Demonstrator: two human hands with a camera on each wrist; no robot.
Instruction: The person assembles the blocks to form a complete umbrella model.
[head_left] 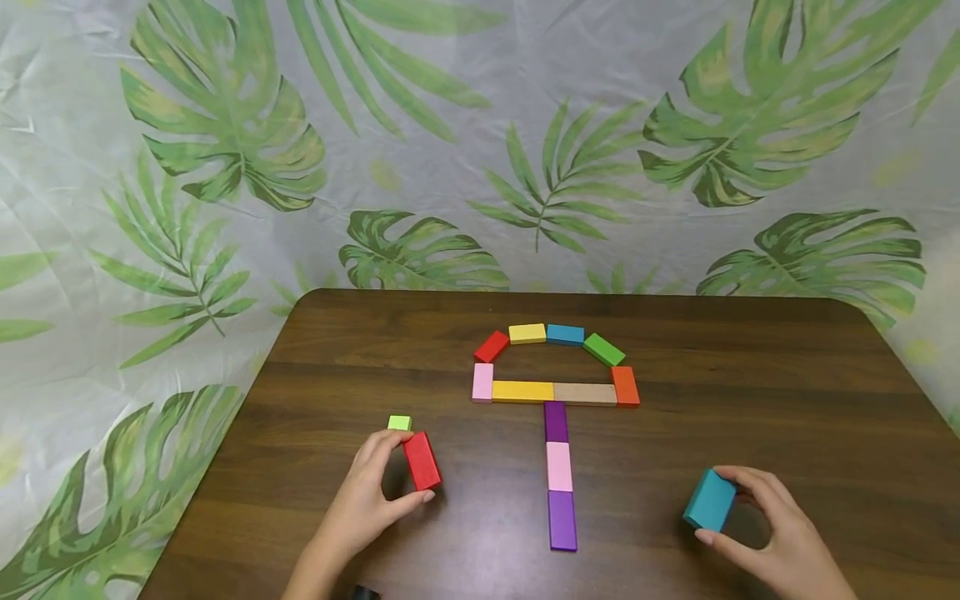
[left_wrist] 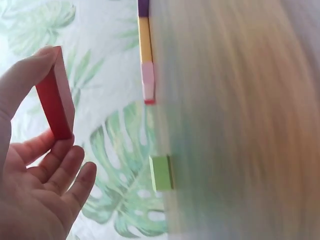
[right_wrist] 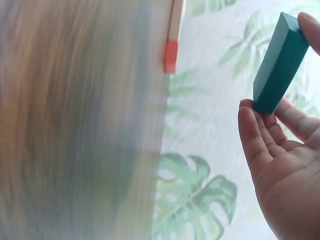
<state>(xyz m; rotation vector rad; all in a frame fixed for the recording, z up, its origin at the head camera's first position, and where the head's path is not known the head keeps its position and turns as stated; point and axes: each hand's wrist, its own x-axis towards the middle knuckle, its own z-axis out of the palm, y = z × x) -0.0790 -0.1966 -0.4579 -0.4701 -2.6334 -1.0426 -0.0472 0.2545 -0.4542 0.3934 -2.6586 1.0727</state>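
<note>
My left hand (head_left: 367,492) pinches a red block (head_left: 422,461) by its two ends, between thumb and fingers. In the left wrist view the same red block (left_wrist: 56,97) is held up off the table. At the right, my right hand (head_left: 776,525) holds a teal block (head_left: 709,500) the same way, tilted. The right wrist view shows the teal block (right_wrist: 281,65) between thumb and fingertips, raised off the tabletop. A light green block (head_left: 400,422) lies just beyond my left fingers, partly hidden by them.
On the brown table (head_left: 337,350), flat blocks form an umbrella-like outline: an arch including a blue block (head_left: 565,335), a base with a yellow block (head_left: 522,392), and a stem ending in a purple block (head_left: 562,520). A leaf-patterned cloth (head_left: 420,183) hangs behind. A small black object (head_left: 366,592) shows at the front edge.
</note>
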